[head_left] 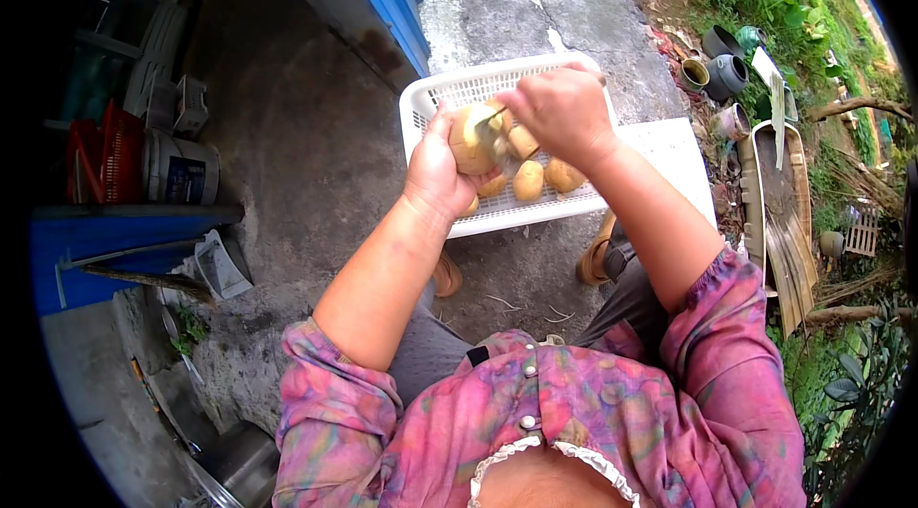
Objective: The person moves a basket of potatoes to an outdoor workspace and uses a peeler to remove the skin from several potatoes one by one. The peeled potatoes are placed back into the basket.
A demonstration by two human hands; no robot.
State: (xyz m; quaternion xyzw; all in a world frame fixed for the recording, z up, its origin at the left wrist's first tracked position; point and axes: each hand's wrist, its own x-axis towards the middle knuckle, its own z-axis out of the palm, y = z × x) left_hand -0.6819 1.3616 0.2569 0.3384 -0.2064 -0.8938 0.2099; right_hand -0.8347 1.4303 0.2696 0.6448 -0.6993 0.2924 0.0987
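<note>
My left hand (437,162) is closed around a large potato (469,147) above the white basket (421,116). A pale, bare patch shows on the potato's upper side, and the rest is brown skin. In my closed right hand (564,111) is a thin-bladed hand tool (490,118), its brown handle end poking out past the fist. The blade lies against or very near the potato; motion blurs it, so its exact kind is unclear. Below my hands, several unpeeled potatoes, among them a round one (528,180), rest in the basket.
A white board or stool top (674,159) sits right of the basket. My shoes (595,255) are just under it. At left are a red crate (113,159) and a white bucket (186,169). Dark pots (727,76) and a long trough (765,183) line the right, beside plants.
</note>
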